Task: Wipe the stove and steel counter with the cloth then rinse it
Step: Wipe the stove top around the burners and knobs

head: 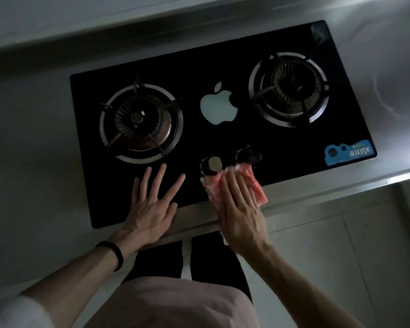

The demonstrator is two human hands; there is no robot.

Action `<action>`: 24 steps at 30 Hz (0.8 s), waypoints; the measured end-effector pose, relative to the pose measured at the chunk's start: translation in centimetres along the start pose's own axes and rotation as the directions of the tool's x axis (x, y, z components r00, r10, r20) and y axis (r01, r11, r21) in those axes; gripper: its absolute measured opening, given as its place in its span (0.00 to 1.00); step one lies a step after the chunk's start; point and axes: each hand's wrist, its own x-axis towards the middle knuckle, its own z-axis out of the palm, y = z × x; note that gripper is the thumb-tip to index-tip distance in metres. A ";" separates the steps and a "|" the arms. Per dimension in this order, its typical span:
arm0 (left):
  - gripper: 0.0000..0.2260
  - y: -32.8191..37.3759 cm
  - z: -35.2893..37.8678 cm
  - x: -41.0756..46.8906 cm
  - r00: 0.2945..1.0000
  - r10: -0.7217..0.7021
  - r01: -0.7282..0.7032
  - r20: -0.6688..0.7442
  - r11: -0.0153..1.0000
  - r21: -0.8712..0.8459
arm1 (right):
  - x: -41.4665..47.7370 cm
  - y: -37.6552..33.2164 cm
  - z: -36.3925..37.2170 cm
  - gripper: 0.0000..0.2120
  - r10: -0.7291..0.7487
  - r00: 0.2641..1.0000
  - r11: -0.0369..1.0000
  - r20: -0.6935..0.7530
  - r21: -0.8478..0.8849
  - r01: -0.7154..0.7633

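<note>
We observe the right hand, fingers straight, pressing a pink-and-white cloth onto the black glass two-burner stove. The left hand rests flat, fingers spread, grasping nothing.

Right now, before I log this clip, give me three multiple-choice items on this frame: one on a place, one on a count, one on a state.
1. Where is the cloth?
A. in a sink
B. at the front edge of the stove, beside the knobs
C. on the floor

2. How many burners does the stove have?
A. one
B. two
C. four

3. How is the left hand?
A. flat on the black glass, fingers spread
B. curled round a knob
C. holding the cloth

Answers:
1 B: the right hand presses the pink cloth onto the glass just below the knobs.
2 B: one ring sits on each side of the white logo.
3 A: its straight fingers lie on the glass in front of the left-side ring and hold nothing.
</note>
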 end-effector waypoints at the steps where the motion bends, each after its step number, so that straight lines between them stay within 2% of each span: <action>1: 0.37 0.1 0.0 0.0 1.000 -0.006 0.006 -0.002 1.000 -0.007 | -0.7 0.3 -0.1 0.34 -0.018 1.000 1.000 0.010 -0.007 0.019; 4: 0.37 0.1 0.2 0.2 1.000 -0.010 0.010 0.000 1.000 -0.018 | 1.0 0.5 -1.1 0.36 -0.024 0.999 0.997 0.030 -0.077 0.026; 9: 0.37 0.4 -0.1 0.1 0.999 -0.033 0.033 0.001 0.998 -0.052 | 4.4 -1.8 -2.6 0.29 0.091 0.996 0.994 -0.005 0.061 -0.091; 13: 0.36 1.6 -0.8 -0.2 0.993 -0.119 0.118 -0.020 0.992 -0.033 | 0.5 -1.4 -1.8 0.36 0.016 0.997 0.999 0.074 -0.033 -0.013; 16: 0.35 3.0 -1.0 0.1 0.980 -0.195 0.193 -0.032 0.979 -0.061 | 1.8 -0.6 -1.5 0.38 -0.001 0.998 0.998 0.068 -0.067 0.005; 21: 0.38 4.5 -0.9 1.0 0.964 -0.267 0.266 -0.002 0.958 -0.111 | 3.9 -1.5 -1.4 0.32 0.102 0.994 0.995 0.026 0.016 -0.103; 24: 0.38 4.5 -1.2 1.1 0.963 -0.270 0.269 0.010 0.955 -0.122 | 1.9 -2.0 -0.6 0.36 0.075 0.997 0.997 0.005 0.033 -0.075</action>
